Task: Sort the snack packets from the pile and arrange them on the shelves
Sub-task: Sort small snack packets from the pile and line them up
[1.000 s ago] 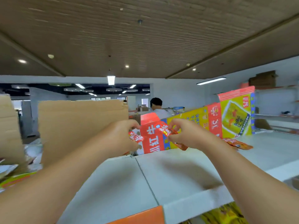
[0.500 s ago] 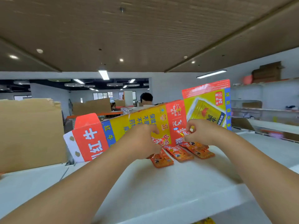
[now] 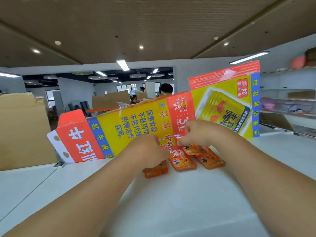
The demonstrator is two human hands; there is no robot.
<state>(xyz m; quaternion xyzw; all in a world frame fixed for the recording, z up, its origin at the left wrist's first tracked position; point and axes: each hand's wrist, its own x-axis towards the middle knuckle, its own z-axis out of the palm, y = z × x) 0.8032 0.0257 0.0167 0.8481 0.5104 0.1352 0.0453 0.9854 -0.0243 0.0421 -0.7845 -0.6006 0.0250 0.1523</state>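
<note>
Both grips [image 3: 150, 149] [image 3: 196, 134] pinched on orange packets [image 3: 183, 159].

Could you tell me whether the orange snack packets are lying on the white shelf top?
Yes, the orange snack packets lie flat on the white shelf top, just before the flattened Red Bull carton.

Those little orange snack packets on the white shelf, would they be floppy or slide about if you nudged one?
Probably floppy: the orange snack packets lie flat and thin on the white shelf, like soft foil sachets. Likely light too, since the right hand handles them with fingertips alone. Their glossy wrap on that smooth surface suggests they would slide rather than roll or tip.
</note>
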